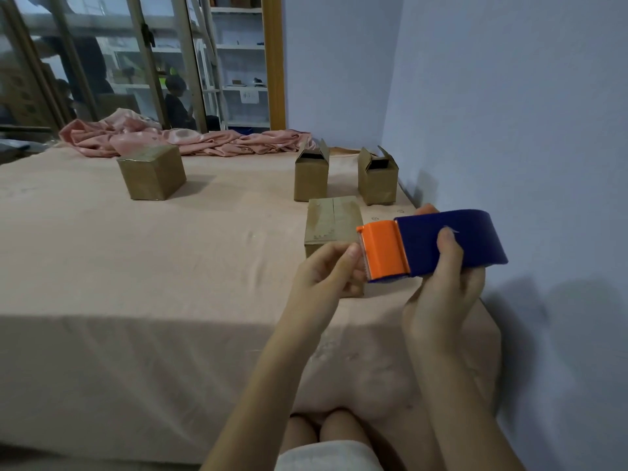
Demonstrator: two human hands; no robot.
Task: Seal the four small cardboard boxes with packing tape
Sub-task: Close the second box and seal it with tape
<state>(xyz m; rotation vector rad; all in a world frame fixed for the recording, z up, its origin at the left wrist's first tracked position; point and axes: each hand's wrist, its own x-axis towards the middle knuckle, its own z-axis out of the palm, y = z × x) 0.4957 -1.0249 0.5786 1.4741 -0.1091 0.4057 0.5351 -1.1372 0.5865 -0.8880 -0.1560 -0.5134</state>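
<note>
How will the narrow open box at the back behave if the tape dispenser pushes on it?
The narrow open box stands taller than wide, so it probably tips or slides easily. Its flaps stand up unsealed, so the top likely gives under pressure. It looks like thin cardboard, probably light; its contents are not visible.

The lower front of the nearest cardboard box is being covered by the left hand and the tape dispenser. The tape at the orange cutter end is too faint to be made out. The right hand is being partly hidden behind the dispenser. Both forearms are being cut off by the bottom edge. The insides of the 2 open boxes are being lost in shadow.
</note>
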